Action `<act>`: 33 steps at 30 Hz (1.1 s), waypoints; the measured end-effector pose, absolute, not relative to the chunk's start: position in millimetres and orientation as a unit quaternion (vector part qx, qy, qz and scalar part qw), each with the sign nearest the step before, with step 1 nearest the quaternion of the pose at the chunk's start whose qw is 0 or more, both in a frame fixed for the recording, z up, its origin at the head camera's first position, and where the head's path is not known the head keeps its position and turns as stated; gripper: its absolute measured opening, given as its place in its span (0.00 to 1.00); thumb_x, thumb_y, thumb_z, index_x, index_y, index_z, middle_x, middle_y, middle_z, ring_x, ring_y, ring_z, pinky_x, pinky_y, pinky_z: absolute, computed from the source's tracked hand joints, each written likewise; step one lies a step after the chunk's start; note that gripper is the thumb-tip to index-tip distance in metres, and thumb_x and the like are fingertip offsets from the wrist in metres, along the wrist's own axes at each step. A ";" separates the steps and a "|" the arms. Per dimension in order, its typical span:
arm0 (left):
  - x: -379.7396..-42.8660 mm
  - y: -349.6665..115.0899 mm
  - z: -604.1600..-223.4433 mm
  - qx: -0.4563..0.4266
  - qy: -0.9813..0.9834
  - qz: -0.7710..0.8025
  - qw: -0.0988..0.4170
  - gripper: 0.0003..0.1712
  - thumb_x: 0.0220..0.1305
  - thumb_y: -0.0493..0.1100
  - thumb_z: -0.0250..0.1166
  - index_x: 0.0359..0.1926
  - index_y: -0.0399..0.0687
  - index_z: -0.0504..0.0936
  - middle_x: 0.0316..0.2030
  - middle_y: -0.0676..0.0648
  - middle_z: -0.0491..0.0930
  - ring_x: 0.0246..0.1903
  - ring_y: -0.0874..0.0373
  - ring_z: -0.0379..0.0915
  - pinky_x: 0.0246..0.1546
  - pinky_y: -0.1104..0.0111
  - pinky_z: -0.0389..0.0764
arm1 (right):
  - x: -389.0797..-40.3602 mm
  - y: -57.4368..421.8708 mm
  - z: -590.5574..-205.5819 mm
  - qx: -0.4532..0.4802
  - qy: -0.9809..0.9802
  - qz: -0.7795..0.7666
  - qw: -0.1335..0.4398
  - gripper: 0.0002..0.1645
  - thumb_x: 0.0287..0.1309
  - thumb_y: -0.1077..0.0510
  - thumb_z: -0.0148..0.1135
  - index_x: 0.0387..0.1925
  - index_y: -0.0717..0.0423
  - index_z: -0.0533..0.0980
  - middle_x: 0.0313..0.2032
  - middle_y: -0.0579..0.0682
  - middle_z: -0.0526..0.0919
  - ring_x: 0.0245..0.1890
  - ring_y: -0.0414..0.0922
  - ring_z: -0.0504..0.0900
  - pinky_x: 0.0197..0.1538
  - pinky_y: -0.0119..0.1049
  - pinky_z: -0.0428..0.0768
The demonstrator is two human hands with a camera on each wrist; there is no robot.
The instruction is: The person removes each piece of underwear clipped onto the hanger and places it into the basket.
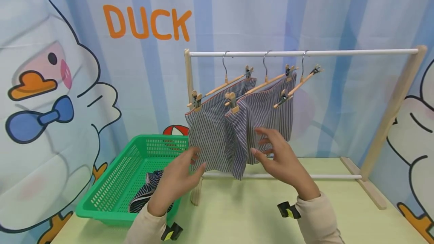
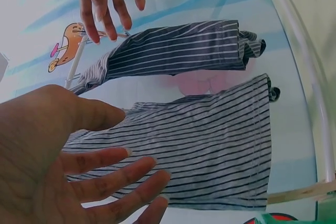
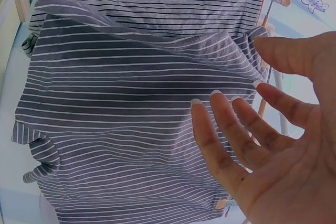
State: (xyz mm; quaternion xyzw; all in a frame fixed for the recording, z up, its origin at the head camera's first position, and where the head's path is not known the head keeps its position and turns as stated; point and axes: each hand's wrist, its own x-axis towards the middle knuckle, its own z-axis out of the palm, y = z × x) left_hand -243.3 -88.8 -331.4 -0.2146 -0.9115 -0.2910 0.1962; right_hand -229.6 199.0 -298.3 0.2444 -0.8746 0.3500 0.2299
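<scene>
Two pairs of striped shorts hang by clips from hangers. The lighter pair (image 1: 210, 142) is on the left, and the greyer pair (image 1: 259, 112) hangs beside it, partly overlapping it. My left hand (image 1: 178, 176) is at the lower left edge of the lighter shorts, fingers spread and relaxed, holding nothing. In front of the greyer shorts is my right hand (image 1: 281, 157), its fingers loosely bent and also bare of any object. From the right wrist view, the greyer shorts (image 3: 121, 103) spread broadly behind the fingertips. A third clip hanger (image 1: 298, 86) carries no garment.
The hangers hook over the white top bar (image 1: 356, 52) of a wooden-ended rack standing on a pale yellow-green table (image 1: 244, 214). A green plastic basket (image 1: 101, 214) at left contains dark striped cloth (image 1: 149, 191). Behind everything hangs a duck-printed curtain (image 1: 237, 10).
</scene>
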 end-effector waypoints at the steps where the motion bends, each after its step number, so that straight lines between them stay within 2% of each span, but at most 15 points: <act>1: -243.4 -87.9 -331.5 -0.217 -0.909 -0.294 0.199 0.25 0.68 0.50 0.65 0.62 0.48 0.75 0.47 0.47 0.84 0.45 0.52 0.81 0.40 0.57 0.82 | -229.8 198.3 -297.5 0.245 -0.874 0.351 0.231 0.34 0.65 0.58 0.63 0.69 0.59 0.63 0.62 0.61 0.69 0.55 0.56 0.79 0.50 0.48 0.85; 7: -244.4 -82.5 -331.9 -0.227 -0.904 -0.299 0.207 0.25 0.68 0.50 0.65 0.62 0.47 0.74 0.47 0.46 0.84 0.45 0.52 0.82 0.41 0.55 0.82 | -231.4 194.7 -292.4 0.243 -0.873 0.352 0.233 0.35 0.66 0.58 0.63 0.70 0.59 0.62 0.64 0.63 0.67 0.55 0.58 0.79 0.49 0.50 0.85; 18: -244.7 -71.8 -330.9 -0.245 -0.893 -0.309 0.215 0.25 0.68 0.49 0.64 0.62 0.46 0.74 0.47 0.46 0.84 0.45 0.53 0.82 0.41 0.57 0.83 | -232.7 187.5 -283.1 0.236 -0.866 0.367 0.245 0.38 0.66 0.56 0.63 0.72 0.55 0.59 0.66 0.60 0.64 0.58 0.57 0.78 0.50 0.49 0.84; 24: -244.1 -68.4 -333.0 -0.254 -0.890 -0.305 0.226 0.25 0.68 0.49 0.64 0.61 0.44 0.74 0.46 0.45 0.84 0.44 0.53 0.82 0.37 0.59 0.82 | -232.8 181.6 -273.8 0.231 -0.864 0.370 0.252 0.38 0.66 0.54 0.63 0.73 0.52 0.58 0.65 0.62 0.63 0.58 0.58 0.78 0.50 0.49 0.85; 33: -242.1 -65.0 -332.5 -0.257 -0.888 -0.307 0.224 0.23 0.67 0.47 0.64 0.60 0.43 0.75 0.44 0.45 0.84 0.43 0.53 0.82 0.39 0.58 0.83 | -237.5 174.6 -266.1 0.219 -0.861 0.379 0.258 0.39 0.67 0.52 0.62 0.74 0.51 0.58 0.64 0.63 0.63 0.57 0.59 0.78 0.51 0.52 0.84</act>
